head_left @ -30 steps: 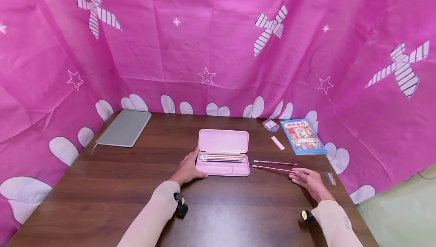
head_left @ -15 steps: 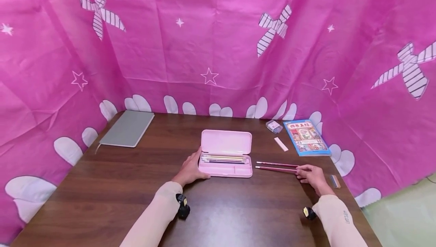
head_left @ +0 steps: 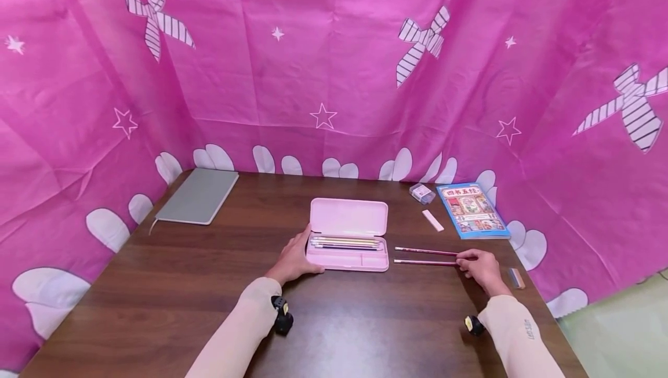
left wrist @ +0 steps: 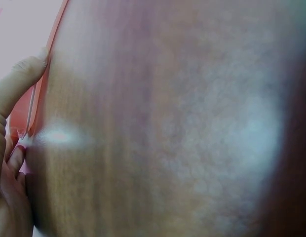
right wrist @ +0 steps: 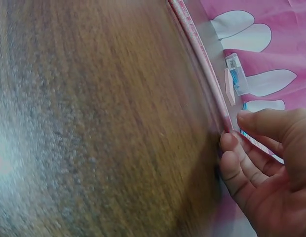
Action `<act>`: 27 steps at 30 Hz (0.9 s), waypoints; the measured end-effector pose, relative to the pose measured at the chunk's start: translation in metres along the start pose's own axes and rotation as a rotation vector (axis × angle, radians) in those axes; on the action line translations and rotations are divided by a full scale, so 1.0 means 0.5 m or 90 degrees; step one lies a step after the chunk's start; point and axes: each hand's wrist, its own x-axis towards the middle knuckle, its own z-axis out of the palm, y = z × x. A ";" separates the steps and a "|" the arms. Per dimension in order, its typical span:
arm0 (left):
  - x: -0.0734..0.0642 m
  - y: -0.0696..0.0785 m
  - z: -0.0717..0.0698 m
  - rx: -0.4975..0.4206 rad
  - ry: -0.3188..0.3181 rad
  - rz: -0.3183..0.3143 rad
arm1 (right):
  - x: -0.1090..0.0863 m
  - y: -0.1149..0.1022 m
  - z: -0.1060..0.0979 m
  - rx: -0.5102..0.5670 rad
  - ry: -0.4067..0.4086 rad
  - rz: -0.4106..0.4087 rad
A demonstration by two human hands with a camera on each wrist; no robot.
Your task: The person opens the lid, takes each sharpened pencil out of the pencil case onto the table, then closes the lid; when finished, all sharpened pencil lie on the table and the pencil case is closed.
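Observation:
A pink pencil case (head_left: 349, 215) lies with its lid raised, and several pencils (head_left: 344, 241) rest in its back section. My left hand (head_left: 294, 259) grips the case's left end; in the left wrist view the thumb (left wrist: 27, 74) lies on its edge. To the right, two red pencils lie side by side: a back pencil (head_left: 425, 251) and a front pencil (head_left: 425, 262). My right hand (head_left: 481, 268) pinches the front pencil's right end, its fingers also close to the back one. In the right wrist view a red pencil (right wrist: 205, 61) reaches the fingertips; thumb contact there is unclear.
A pink-white strip (head_left: 433, 220) and a small clear box (head_left: 422, 193) lie behind the pencils, left of a blue-edged book (head_left: 473, 211). A small striped block (head_left: 516, 278) sits right of my right hand. A grey notebook (head_left: 198, 196) lies back left.
My right hand has closed on the front pencil, whose left end has swung toward me, widening the gap between the two pencils. The left hand stays on the case. The head view has shifted slightly.

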 end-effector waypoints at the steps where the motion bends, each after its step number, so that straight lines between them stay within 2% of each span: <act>1: 0.001 0.000 0.000 0.001 0.002 0.003 | 0.000 0.000 0.000 0.003 0.000 0.001; 6: 0.005 -0.003 0.001 0.007 0.003 0.006 | -0.003 -0.014 0.004 -0.001 0.013 -0.020; 11: 0.004 -0.002 0.000 0.014 0.000 0.000 | -0.005 -0.075 0.050 -0.019 0.042 -0.104; 14: 0.003 -0.002 -0.003 0.015 0.010 0.008 | -0.008 -0.136 0.103 -0.012 0.007 -0.182; 17: 0.002 -0.002 -0.005 0.011 0.014 0.009 | -0.016 -0.192 0.165 0.003 -0.063 -0.250; 19: 0.001 -0.001 -0.005 0.010 0.016 0.011 | -0.020 -0.220 0.204 -0.015 -0.100 -0.299; 23: -0.004 0.003 -0.004 0.008 0.013 0.010 | -0.022 -0.246 0.264 -0.096 -0.153 -0.353; 27: -0.008 0.006 -0.006 0.006 0.013 0.013 | -0.022 -0.258 0.300 -0.156 -0.182 -0.378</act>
